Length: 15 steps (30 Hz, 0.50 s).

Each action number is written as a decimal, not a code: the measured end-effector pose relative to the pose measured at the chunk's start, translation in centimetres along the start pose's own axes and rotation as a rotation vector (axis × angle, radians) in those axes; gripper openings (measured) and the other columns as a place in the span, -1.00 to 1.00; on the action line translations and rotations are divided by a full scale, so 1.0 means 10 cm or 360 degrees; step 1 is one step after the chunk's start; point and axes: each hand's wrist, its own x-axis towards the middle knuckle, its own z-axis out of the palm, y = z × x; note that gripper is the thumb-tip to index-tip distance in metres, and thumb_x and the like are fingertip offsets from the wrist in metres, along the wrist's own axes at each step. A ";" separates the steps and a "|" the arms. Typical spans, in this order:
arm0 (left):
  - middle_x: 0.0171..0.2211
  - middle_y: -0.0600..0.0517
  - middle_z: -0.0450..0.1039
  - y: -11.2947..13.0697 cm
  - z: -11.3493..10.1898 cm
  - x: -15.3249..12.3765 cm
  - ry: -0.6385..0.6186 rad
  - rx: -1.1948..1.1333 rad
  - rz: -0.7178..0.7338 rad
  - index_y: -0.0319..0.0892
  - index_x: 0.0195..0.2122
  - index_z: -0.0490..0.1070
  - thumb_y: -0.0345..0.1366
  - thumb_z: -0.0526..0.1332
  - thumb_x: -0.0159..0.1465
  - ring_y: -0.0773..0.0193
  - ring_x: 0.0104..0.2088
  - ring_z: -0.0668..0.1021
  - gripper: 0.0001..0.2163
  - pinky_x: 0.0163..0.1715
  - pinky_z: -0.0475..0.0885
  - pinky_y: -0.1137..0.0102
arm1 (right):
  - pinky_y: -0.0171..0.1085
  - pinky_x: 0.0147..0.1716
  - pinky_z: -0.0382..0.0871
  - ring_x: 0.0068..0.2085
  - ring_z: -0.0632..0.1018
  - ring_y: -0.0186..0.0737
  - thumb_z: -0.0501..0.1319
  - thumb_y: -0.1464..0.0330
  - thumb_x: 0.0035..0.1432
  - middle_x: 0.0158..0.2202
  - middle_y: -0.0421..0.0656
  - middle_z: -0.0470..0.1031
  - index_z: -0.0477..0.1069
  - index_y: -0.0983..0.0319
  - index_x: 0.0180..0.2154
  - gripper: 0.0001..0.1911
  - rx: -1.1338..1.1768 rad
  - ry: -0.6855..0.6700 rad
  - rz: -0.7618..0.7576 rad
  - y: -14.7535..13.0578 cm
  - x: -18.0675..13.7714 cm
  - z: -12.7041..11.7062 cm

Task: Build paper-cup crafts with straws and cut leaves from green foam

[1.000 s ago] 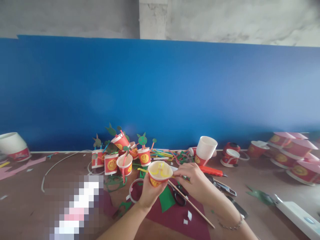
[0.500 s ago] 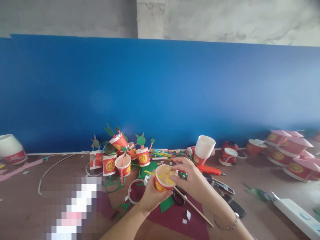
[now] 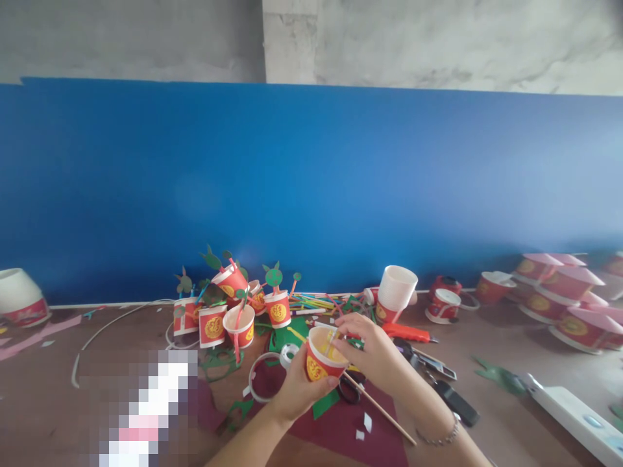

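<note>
My left hand (image 3: pixel 294 393) is wrapped round a small red paper cup with a gold emblem (image 3: pixel 321 357), held just above the table. My right hand (image 3: pixel 370 350) reaches over the cup's rim, its fingertips pinched on a thin yellow straw (image 3: pixel 332 340) that dips into the cup. A long wooden stick (image 3: pixel 384 411) slants out from under my right hand. A yellow straw piece (image 3: pixel 294 333) pokes out to the left of the cup.
A cluster of decorated red cups with green paper leaves (image 3: pixel 233 305) stands behind. An upturned white cup (image 3: pixel 396 290), coloured straws (image 3: pixel 316 301), an orange knife (image 3: pixel 409 333), scissors (image 3: pixel 348 388), dark red paper (image 3: pixel 350 428), more cups (image 3: pixel 559 285) and a white power strip (image 3: pixel 574 415) lie about.
The cup has tilted and shifted slightly right and down in my left hand. My right hand has come over its rim and now pinches the straw inside.
</note>
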 end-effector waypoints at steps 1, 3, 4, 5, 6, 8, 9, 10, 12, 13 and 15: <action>-0.01 -0.19 0.44 0.00 0.00 0.00 -0.0010 -0.0004 0.0007 -0.18 0.09 0.26 -0.19 0.43 -0.02 0.01 -0.03 0.49 -0.36 -0.01 0.35 0.15 | -0.15 -0.09 0.34 -0.11 0.48 -0.11 0.17 0.34 0.09 -0.16 -0.06 0.48 0.45 0.21 -0.48 -0.85 0.0014 -0.0011 0.0007 0.01 0.00 0.01; 0.01 -0.20 0.43 0.01 0.01 0.00 -0.0021 -0.0007 0.0029 -0.17 0.09 0.26 -0.18 0.42 -0.01 0.00 0.00 0.47 -0.36 0.01 0.33 0.15 | -0.16 -0.08 0.34 -0.09 0.47 -0.11 0.16 0.34 0.08 -0.16 -0.06 0.48 0.45 0.21 -0.47 -0.86 0.0047 0.0044 0.0016 0.03 0.01 0.02; 0.02 -0.20 0.42 0.01 0.01 0.00 -0.0025 -0.0006 0.0037 -0.17 0.09 0.26 -0.18 0.42 -0.01 -0.01 0.01 0.46 -0.36 0.02 0.33 0.16 | -0.16 -0.08 0.33 -0.08 0.47 -0.11 0.17 0.35 0.08 -0.16 -0.07 0.49 0.45 0.21 -0.46 -0.86 0.0053 0.0074 0.0014 0.04 0.01 0.02; 0.02 -0.20 0.42 0.01 0.02 0.00 -0.0025 -0.0005 0.0036 -0.17 0.10 0.26 -0.19 0.42 -0.01 0.00 0.02 0.46 -0.36 0.02 0.33 0.16 | -0.17 -0.07 0.33 -0.08 0.47 -0.11 0.17 0.35 0.08 -0.16 -0.07 0.49 0.45 0.21 -0.47 -0.87 0.0051 0.0081 0.0005 0.05 0.01 0.02; 0.02 -0.19 0.42 0.01 0.02 0.00 -0.0022 -0.0006 0.0032 -0.16 0.10 0.26 -0.19 0.42 -0.01 0.00 0.01 0.47 -0.36 0.01 0.33 0.17 | -0.17 -0.08 0.33 -0.09 0.48 -0.11 0.18 0.36 0.07 -0.16 -0.07 0.49 0.45 0.21 -0.48 -0.87 0.0044 0.0069 -0.0006 0.05 0.01 0.03; 0.01 -0.18 0.43 0.01 0.01 0.00 -0.0005 0.0000 0.0032 -0.15 0.09 0.26 -0.19 0.42 -0.01 0.01 0.00 0.47 -0.37 0.00 0.34 0.18 | -0.17 -0.08 0.32 -0.10 0.48 -0.12 0.18 0.36 0.06 -0.16 -0.07 0.49 0.44 0.21 -0.49 -0.87 0.0043 0.0055 -0.0013 0.06 0.01 0.03; 0.01 -0.18 0.43 0.01 0.01 0.00 0.0005 0.0008 0.0039 -0.15 0.09 0.26 -0.19 0.42 -0.01 0.01 0.00 0.47 -0.37 0.00 0.34 0.18 | -0.17 -0.07 0.31 -0.10 0.48 -0.12 0.17 0.36 0.07 -0.16 -0.06 0.49 0.44 0.21 -0.49 -0.87 0.0050 0.0076 -0.0014 0.06 0.02 0.03; 0.01 -0.18 0.43 0.00 0.01 0.00 0.0012 0.0018 0.0049 -0.15 0.08 0.27 -0.19 0.42 -0.01 0.01 0.00 0.47 -0.37 0.01 0.34 0.18 | -0.17 -0.06 0.31 -0.09 0.48 -0.12 0.17 0.36 0.07 -0.15 -0.06 0.49 0.44 0.22 -0.48 -0.87 0.0057 0.0106 -0.0015 0.06 0.02 0.03; 0.01 -0.19 0.43 -0.01 0.00 0.00 0.0017 0.0034 0.0051 -0.16 0.08 0.27 -0.19 0.43 -0.01 0.00 0.00 0.47 -0.37 0.01 0.33 0.17 | -0.18 -0.07 0.31 -0.10 0.48 -0.11 0.17 0.37 0.07 -0.16 -0.06 0.48 0.45 0.22 -0.48 -0.87 0.0051 0.0115 -0.0012 0.07 0.02 0.04; 0.01 -0.19 0.43 -0.01 0.00 0.00 0.0016 0.0036 0.0043 -0.16 0.08 0.27 -0.19 0.42 -0.01 0.00 0.00 0.47 -0.37 0.00 0.34 0.17 | -0.18 -0.09 0.32 -0.11 0.48 -0.11 0.17 0.37 0.06 -0.17 -0.06 0.49 0.45 0.22 -0.49 -0.86 0.0038 0.0087 -0.0010 0.07 0.02 0.04; 0.01 -0.19 0.43 -0.01 -0.01 0.00 0.0019 0.0038 0.0031 -0.16 0.09 0.27 -0.19 0.42 -0.01 0.00 -0.01 0.47 -0.37 0.00 0.34 0.17 | -0.17 -0.10 0.33 -0.12 0.49 -0.10 0.17 0.38 0.04 -0.18 -0.06 0.49 0.46 0.22 -0.50 -0.87 0.0007 0.0067 0.0006 0.09 0.02 0.05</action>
